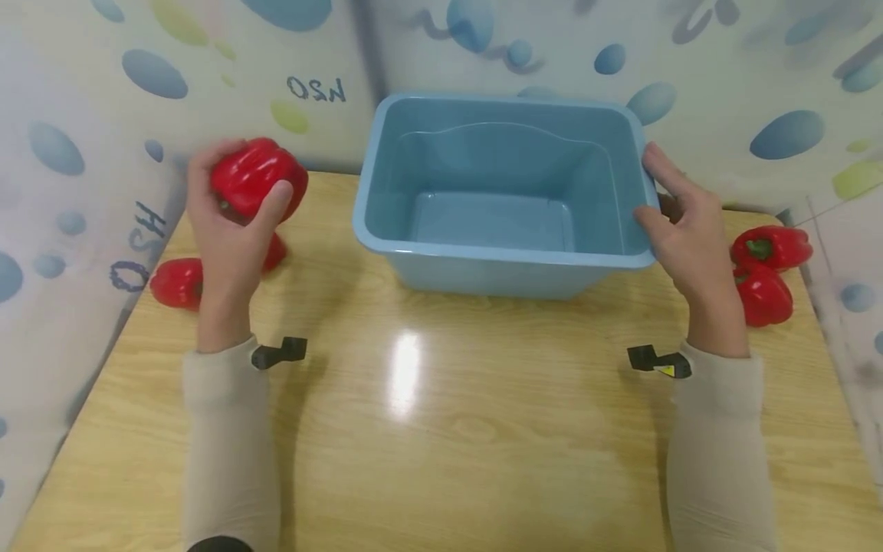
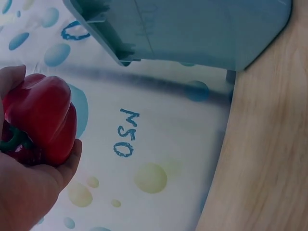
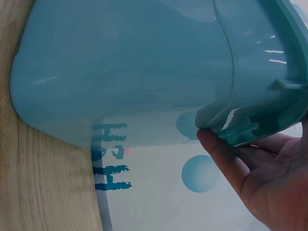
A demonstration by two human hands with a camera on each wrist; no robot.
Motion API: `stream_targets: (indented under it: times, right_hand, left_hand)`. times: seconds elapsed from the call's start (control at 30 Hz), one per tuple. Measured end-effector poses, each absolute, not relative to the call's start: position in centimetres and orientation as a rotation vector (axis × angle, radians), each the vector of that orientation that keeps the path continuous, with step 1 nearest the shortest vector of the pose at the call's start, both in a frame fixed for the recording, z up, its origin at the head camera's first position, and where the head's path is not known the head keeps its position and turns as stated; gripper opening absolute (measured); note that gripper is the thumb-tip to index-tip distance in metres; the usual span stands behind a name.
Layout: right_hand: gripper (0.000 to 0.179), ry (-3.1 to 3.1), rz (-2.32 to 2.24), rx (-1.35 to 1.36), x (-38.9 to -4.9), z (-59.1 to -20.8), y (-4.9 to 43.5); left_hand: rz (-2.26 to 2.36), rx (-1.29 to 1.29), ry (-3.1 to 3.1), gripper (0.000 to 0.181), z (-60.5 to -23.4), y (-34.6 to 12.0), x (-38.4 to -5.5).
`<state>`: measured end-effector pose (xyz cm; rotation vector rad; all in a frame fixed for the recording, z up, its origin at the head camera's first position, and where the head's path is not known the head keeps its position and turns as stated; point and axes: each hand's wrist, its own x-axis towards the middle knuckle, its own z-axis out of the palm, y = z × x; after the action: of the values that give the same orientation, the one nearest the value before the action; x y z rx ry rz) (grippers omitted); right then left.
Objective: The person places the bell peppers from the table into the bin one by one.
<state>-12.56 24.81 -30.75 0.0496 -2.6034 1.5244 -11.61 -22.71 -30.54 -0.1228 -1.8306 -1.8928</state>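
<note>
Beige sleeves: two, left (image 1: 231,445) and right (image 1: 720,452), reaching forward over the table.
Black wrist mounts: two, left (image 1: 279,353) and right (image 1: 658,362), one at each cuff.
Wooden table (image 1: 476,475): pale, glossy grain; a bright reflection near the middle.
Right-side peppers: two, red, the nearer one (image 1: 766,297) and the farther one (image 1: 773,247), lying together just beyond the right hand (image 1: 697,241).
Left-side peppers: two, red, one whole-looking (image 1: 175,282), the other (image 1: 275,253) mostly hidden behind the left hand (image 1: 231,249).
Left grip: fingers and thumb curled round the held pepper (image 1: 258,176), on opposite sides of it.
Held pepper: red, glossy, raised off the table; green stem (image 2: 19,138) turned toward the palm.
Pepper to tub: blue tub (image 1: 483,277) lies to the right of the held pepper, apart from it; its long axis runs left to right, a short end facing the pepper. Left hand is nearer that end; whether the pepper clears the rim height, cannot tell.
Right grip: thumb and fingers pinching the rim at the tub's right end.
Tub: plastic, mouth upward, standing at the table's far edge; inner floor and walls visible, every visible pepper outside it.
Wall covering (image 1: 441,69): white, blue and green spots, dark blue lettering (image 1: 316,90).
</note>
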Motion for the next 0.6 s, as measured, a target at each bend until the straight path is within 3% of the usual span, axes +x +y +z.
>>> stream_targets:
  times: [0.6]
  right_hand:
    - [0.062,-2.592,1.477,0.070,-12.5,-30.9,24.8]
  left_hand:
    - [-1.820,-0.272,-1.883,0.062,-30.8,-20.5,-13.2]
